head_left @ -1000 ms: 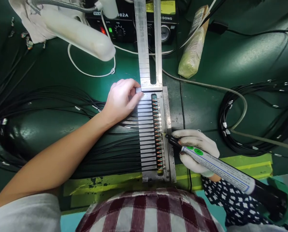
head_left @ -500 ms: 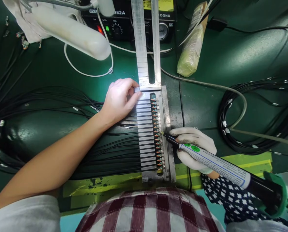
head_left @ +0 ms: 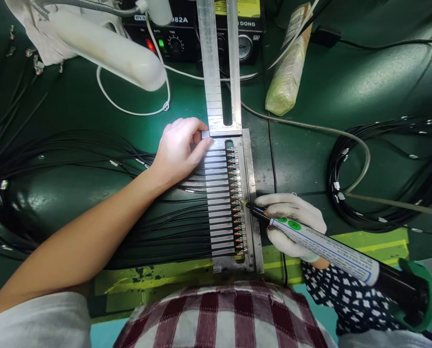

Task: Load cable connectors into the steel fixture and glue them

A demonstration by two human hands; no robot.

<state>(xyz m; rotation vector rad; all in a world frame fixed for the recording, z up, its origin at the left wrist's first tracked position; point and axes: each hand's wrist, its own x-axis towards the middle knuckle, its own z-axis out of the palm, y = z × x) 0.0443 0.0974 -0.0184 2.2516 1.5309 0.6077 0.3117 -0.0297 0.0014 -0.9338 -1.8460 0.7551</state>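
Note:
A slotted metal fixture point(head_left: 219, 212) lies in front of me with a row of black cables point(head_left: 187, 227) laid across it from the left. Small connectors point(head_left: 238, 225) with orange and green wire ends line its right-hand slot. My bare left hand point(head_left: 181, 147) is closed on the fixture's far left corner, thumb on top. In my white-gloved right hand point(head_left: 295, 222) is a black dispensing syringe point(head_left: 324, 249) with a white printed label and green end. Its thin tip points left at the connectors around the row's middle; whether it touches one I cannot tell.
Beyond the fixture stand a slotted metal bar point(head_left: 212, 72) and a black control box point(head_left: 187, 41). A white rounded tube point(head_left: 107, 48) hangs at the upper left. A wrapped green block point(head_left: 286, 72) lies at the upper right, above coiled black cables point(head_left: 335, 193).
My right hand and the syringe have moved slightly toward me and to the right, the tip passing a little down the row. My left hand stays in place.

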